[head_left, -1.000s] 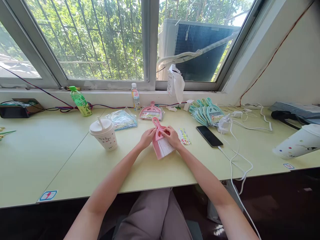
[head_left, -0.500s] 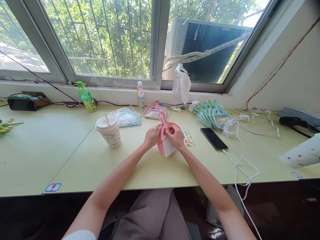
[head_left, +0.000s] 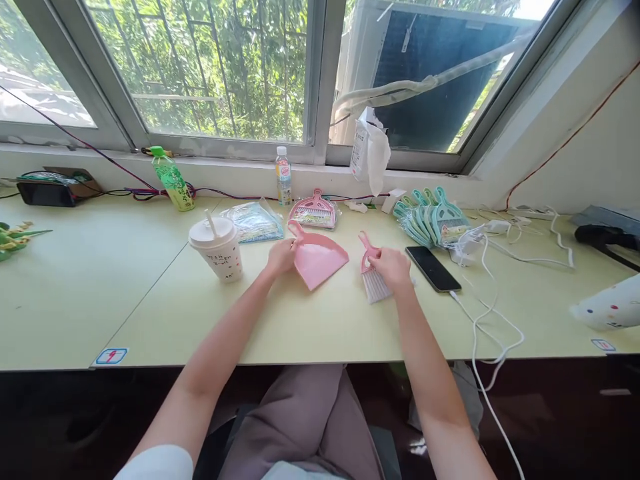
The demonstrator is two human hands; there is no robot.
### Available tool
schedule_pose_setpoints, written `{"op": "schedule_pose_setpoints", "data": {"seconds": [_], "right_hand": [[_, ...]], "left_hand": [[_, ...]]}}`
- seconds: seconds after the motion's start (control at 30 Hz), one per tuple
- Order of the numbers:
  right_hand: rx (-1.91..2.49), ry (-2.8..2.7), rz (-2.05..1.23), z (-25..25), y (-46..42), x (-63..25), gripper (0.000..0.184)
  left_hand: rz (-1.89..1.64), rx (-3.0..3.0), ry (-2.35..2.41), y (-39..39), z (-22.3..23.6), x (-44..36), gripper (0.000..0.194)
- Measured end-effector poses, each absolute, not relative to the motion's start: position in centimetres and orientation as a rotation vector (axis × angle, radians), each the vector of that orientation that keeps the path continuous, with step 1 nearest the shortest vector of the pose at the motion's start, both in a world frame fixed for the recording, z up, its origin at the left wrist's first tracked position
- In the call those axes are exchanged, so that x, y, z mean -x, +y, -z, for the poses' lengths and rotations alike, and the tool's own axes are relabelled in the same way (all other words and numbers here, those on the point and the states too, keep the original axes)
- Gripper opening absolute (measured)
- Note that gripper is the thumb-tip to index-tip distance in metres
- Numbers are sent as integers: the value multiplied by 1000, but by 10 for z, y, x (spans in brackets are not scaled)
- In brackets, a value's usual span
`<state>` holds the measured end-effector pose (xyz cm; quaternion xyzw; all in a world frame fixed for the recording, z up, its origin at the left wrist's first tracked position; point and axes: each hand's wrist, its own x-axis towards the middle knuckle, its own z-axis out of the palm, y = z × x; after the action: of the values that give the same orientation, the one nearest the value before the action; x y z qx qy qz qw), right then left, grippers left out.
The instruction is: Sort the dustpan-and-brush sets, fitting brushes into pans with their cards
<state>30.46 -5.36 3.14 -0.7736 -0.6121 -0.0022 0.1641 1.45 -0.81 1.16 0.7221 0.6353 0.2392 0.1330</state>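
Note:
My left hand (head_left: 283,257) is closed on the left side of a pink dustpan (head_left: 320,259), near its handle. The pan's wide edge points toward me and to the right. Off to the right, my right hand (head_left: 393,267) grips a small pink brush (head_left: 375,283) with white bristles pointing down toward the table. A gap separates brush and dustpan. Behind them lies a second pink dustpan-and-brush set (head_left: 315,212) in clear wrapping. The colourful card seen earlier by the right hand is now mostly hidden.
A lidded cup with a straw (head_left: 217,250) stands left of the dustpan, before a flat plastic packet (head_left: 255,221). To the right lie a black phone (head_left: 433,268), white cables (head_left: 487,320) and several wrapped green brush sets (head_left: 433,217). Two bottles, one green (head_left: 173,180), stand by the window.
The brush and dustpan, held together before, are now apart. My right hand has moved right with the brush; my left has shifted left with the dustpan. The view has tilted slightly down.

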Motion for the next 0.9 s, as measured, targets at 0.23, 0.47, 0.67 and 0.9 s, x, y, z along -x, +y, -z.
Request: {"op": "schedule_pose_setpoints", "data": {"seconds": [0.23,0.47,0.67,0.9], "right_hand": [[2294,-1793,39,-16,-48,-307,32],[2300,-1809,47,-16,-46,-305,24],[1971,-1696,155,-43,-59,-306,27],[1665,-2226,28,-47,-80,-258,17]], "left_hand": [[-450,-2294,1962,-13,-8,-13,43],[-409,-2348,1972,-13,-8,-13,39],[-384,-2360,1870,-24,-11,-28,37],[-583,-2377,1254,-46,-24,-49,45]]}}
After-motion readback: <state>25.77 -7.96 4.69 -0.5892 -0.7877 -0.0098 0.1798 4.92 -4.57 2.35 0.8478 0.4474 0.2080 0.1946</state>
